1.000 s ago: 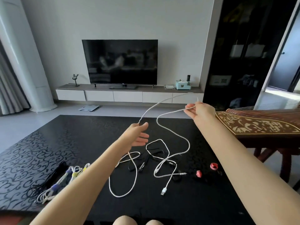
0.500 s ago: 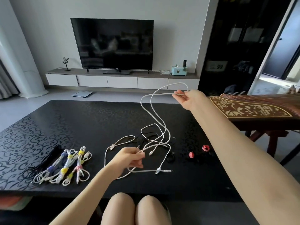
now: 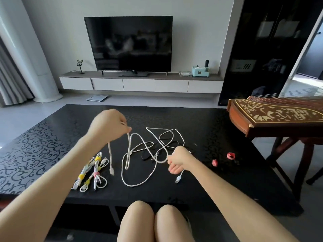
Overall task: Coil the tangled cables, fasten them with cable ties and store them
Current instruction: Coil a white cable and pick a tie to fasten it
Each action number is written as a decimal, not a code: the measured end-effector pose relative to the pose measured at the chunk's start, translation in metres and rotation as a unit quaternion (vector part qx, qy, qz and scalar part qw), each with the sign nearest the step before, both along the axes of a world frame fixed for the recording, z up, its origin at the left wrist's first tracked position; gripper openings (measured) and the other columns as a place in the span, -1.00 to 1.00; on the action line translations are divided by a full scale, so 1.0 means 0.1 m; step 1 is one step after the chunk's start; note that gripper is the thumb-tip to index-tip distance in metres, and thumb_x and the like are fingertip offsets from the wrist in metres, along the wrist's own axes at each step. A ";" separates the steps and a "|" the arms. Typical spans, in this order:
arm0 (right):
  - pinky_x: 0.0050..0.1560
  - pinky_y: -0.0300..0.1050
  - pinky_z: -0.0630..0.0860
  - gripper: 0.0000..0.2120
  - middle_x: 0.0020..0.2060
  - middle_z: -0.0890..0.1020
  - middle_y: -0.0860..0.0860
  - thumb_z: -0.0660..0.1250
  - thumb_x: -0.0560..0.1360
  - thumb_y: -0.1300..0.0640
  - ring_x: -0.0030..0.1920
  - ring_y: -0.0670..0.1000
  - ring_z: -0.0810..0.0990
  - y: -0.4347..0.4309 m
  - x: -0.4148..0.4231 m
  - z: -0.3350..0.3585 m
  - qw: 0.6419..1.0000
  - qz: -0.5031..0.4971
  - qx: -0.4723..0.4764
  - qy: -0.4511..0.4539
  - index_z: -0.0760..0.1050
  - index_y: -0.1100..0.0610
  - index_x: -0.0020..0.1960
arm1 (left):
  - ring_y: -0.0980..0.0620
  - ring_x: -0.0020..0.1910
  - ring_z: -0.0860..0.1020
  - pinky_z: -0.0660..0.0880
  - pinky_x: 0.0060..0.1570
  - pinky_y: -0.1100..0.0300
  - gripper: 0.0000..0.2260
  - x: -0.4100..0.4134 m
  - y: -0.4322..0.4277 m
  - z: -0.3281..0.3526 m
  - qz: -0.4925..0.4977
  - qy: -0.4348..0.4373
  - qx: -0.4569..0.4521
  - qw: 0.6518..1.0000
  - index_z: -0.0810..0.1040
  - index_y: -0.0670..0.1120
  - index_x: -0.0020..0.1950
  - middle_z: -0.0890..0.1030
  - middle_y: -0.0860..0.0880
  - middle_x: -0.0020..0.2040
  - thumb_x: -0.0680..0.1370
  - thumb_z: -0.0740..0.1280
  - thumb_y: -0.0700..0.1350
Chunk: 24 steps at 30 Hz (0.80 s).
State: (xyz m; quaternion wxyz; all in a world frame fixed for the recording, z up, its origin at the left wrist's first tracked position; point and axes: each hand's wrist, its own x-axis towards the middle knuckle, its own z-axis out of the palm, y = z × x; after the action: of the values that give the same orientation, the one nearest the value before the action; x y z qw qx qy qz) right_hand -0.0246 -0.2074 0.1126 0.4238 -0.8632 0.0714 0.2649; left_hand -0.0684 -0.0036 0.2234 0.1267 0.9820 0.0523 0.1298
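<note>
A long white cable (image 3: 139,172) lies in loose loops on the black table (image 3: 43,142). My left hand (image 3: 109,124) is raised above the table and pinches this cable near one end, whose plug (image 3: 111,171) hangs below. My right hand (image 3: 178,158) is low over the table and grips another stretch of white cable, with a USB plug (image 3: 178,179) dangling under it. More white and black cables (image 3: 166,138) lie tangled behind. Two pink cable ties (image 3: 230,155) rest at the right. Several coiled, tied cables (image 3: 92,172) lie at the left.
A carved wooden zither (image 3: 272,117) on a stand juts over the table's right side. Beyond the table stand a TV (image 3: 128,43) on a low white cabinet, a scale on the floor and a dark glass cabinet at the right. My knees show at the bottom.
My left hand rose from the table's front to above its middle, lifting a cable end. My right hand dropped from high at the right down to the tangle. The view shifted.
</note>
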 end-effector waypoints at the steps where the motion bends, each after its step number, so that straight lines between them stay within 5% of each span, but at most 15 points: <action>1: -0.32 -0.14 0.55 -0.74 -0.33 0.65 0.11 0.14 0.58 0.16 -0.37 0.04 0.62 -0.02 -0.02 0.01 0.989 0.029 -0.112 -0.091 0.54 0.24 -0.14 | 0.02 -0.26 0.56 0.38 -0.35 0.23 -0.82 0.03 -0.07 -0.02 -0.010 0.026 0.025 0.999 0.59 -0.04 -0.31 0.58 0.03 -0.33 0.46 0.41 -0.02; 3: -0.08 -0.09 0.53 -0.72 -0.24 0.64 0.09 0.16 0.59 0.08 -0.15 0.09 0.63 -0.02 -0.06 0.07 0.934 0.042 -0.173 -0.309 0.53 0.21 -0.17 | 0.00 -0.23 0.57 0.42 -0.30 0.22 -0.84 0.08 -0.20 -0.05 -0.038 0.063 0.057 0.996 0.58 -0.04 -0.30 0.59 0.02 -0.31 0.46 0.40 -0.04; 5: 0.17 -0.13 0.43 -0.73 0.02 0.67 0.04 0.17 0.60 0.06 0.10 0.01 0.59 0.04 -0.17 0.20 0.920 0.094 -0.030 -0.378 0.57 0.16 0.13 | -0.01 -0.25 0.55 0.43 -0.29 0.21 -0.84 0.13 -0.34 -0.04 -0.075 0.091 0.051 0.992 0.58 -0.05 -0.31 0.58 -0.01 -0.32 0.45 0.40 -0.06; 7: 0.20 -0.24 0.38 -0.69 0.16 0.62 0.01 0.18 0.62 0.08 0.18 -0.09 0.53 0.16 -0.27 0.28 0.920 0.180 0.090 -0.337 0.47 0.13 0.31 | -0.01 -0.33 0.48 0.39 -0.33 0.23 -0.84 0.16 -0.44 -0.02 -0.107 0.118 0.010 0.987 0.60 -0.09 -0.31 0.54 -0.05 -0.35 0.45 0.41 -0.07; 10: -0.03 -0.45 0.46 -0.80 -0.05 0.69 0.08 0.20 0.61 0.15 -0.08 -0.17 0.61 0.30 -0.35 0.24 0.914 0.129 0.206 -0.325 0.54 0.20 0.12 | 0.01 -0.41 0.42 0.36 -0.38 0.25 -0.83 0.16 -0.46 0.06 -0.128 0.108 -0.118 0.979 0.60 -0.12 -0.31 0.51 -0.06 -0.40 0.41 0.48 -0.08; 14: -0.15 -0.18 0.62 -0.82 -0.30 0.65 0.12 0.18 0.61 0.26 -0.23 0.03 0.66 0.30 -0.35 0.27 0.874 -0.007 0.422 -0.240 0.53 0.24 -0.08 | 0.12 -0.39 0.49 0.49 -0.31 0.31 -0.82 0.07 -0.28 0.01 -0.136 0.077 -0.454 0.877 0.60 -0.19 -0.08 0.53 -0.07 -0.28 0.42 0.48 -0.11; 17: -0.22 -0.12 0.63 -0.77 -0.30 0.66 0.12 0.20 0.61 0.18 -0.25 0.06 0.66 0.35 -0.36 0.38 0.854 -0.003 0.464 -0.235 0.57 0.30 -0.04 | 0.04 -0.32 0.49 0.52 -0.22 0.20 -0.77 -0.01 -0.31 -0.19 -0.151 0.067 -0.471 0.867 0.58 -0.22 -0.02 0.53 -0.05 -0.30 0.48 0.43 -0.06; 20: -0.27 -0.11 0.62 -0.75 -0.32 0.66 0.14 0.21 0.61 0.15 -0.30 0.07 0.67 0.41 -0.38 0.52 0.844 -0.007 0.480 -0.240 0.59 0.29 -0.01 | 0.11 -0.39 0.54 0.53 -0.35 0.26 -0.79 -0.04 -0.40 -0.30 -0.182 0.070 -0.531 0.825 0.59 -0.18 0.05 0.57 0.07 -0.41 0.59 0.27 -0.06; 24: -0.27 -0.14 0.61 -0.67 -0.34 0.63 0.14 0.21 0.61 0.10 -0.34 0.06 0.63 0.45 -0.43 0.45 0.885 0.023 0.419 -0.203 0.57 0.36 -0.06 | 0.12 -0.33 0.60 0.55 -0.34 0.23 -0.71 -0.02 -0.50 -0.24 -0.144 0.073 -0.566 0.808 0.60 -0.13 -0.16 0.64 0.02 -0.26 0.64 0.17 -0.06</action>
State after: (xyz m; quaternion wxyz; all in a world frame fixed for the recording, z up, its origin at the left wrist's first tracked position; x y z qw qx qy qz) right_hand -0.0680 -0.1623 0.1580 0.7449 -0.6418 -0.1530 0.0990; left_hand -0.0700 -0.0535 0.1999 0.6731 0.7393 -0.0166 -0.0143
